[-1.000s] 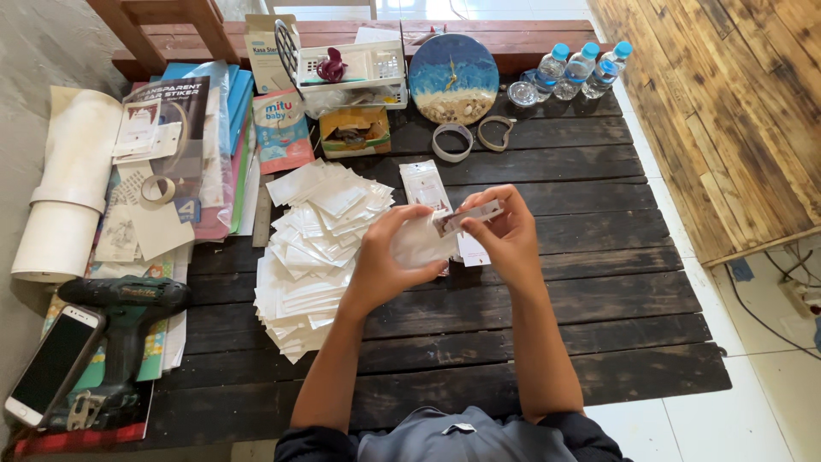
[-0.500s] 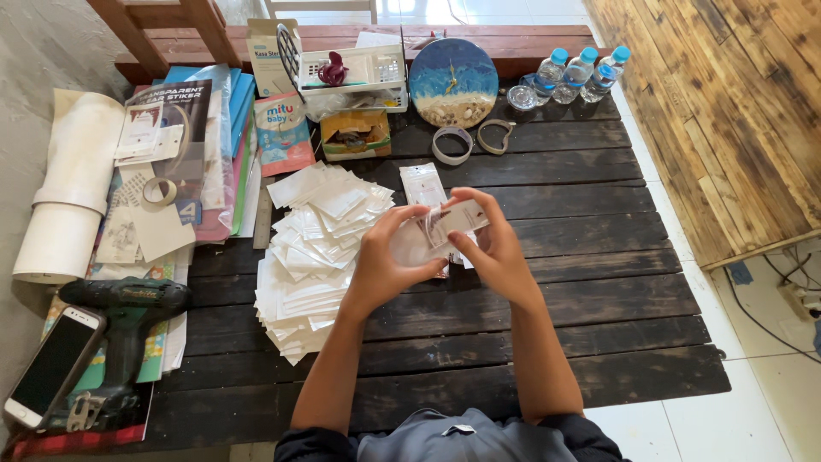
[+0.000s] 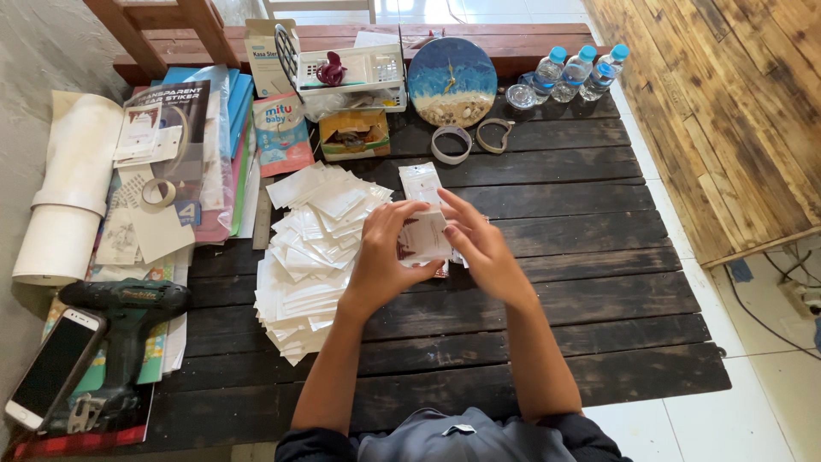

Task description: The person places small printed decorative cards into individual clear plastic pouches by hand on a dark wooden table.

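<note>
Both my hands meet over the middle of a dark slatted wooden table [image 3: 599, 282]. My left hand [image 3: 382, 257] and my right hand [image 3: 481, 246] together hold a small clear plastic pouch [image 3: 423, 237] with a white card inside. Part of the pouch is hidden by my fingers. A big heap of similar white packets [image 3: 312, 248] lies just left of my left hand. Another single clear pouch [image 3: 422, 181] lies flat on the table just beyond my hands.
A power drill [image 3: 124, 329] and a phone [image 3: 53, 366] lie at the left front. White rolls [image 3: 64, 192], sticker sheets and a tape roll [image 3: 158, 192] sit left. At the back stand a round blue clock [image 3: 451, 81], water bottles [image 3: 581, 73], a white basket [image 3: 355, 70] and two rings [image 3: 470, 141].
My right hand brought its small piece in from the right to the pouch. Both hands now close together on the pouch, slightly lower toward me.
</note>
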